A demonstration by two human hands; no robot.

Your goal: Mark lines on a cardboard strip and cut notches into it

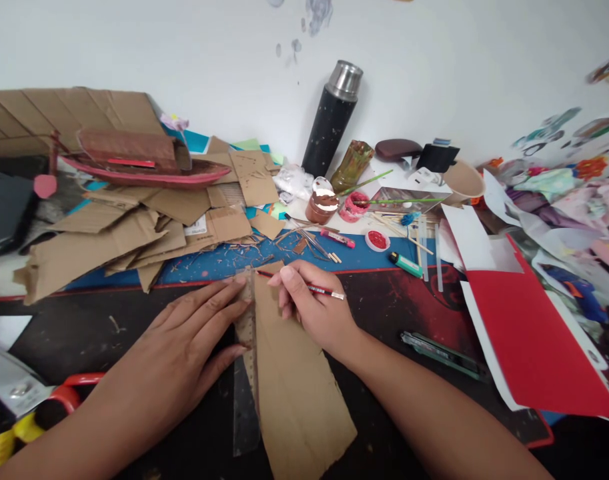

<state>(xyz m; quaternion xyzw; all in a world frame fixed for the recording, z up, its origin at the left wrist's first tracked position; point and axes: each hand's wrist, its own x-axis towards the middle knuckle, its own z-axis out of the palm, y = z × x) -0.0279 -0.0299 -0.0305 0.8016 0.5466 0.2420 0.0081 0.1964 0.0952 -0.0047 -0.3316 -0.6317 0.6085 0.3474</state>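
Observation:
A long piece of cardboard lies on the dark mat, with a clear ruler along its left edge. My left hand lies flat over the ruler, fingers spread and fingertips pressing on it; nothing is gripped. My right hand pinches a dark pencil, whose tip points left and rests near the top end of the cardboard, beside the ruler.
Behind are cardboard scraps, a model boat, a black flask and paint pots. A cutter and red paper lie right; yellow-and-red handles lie lower left.

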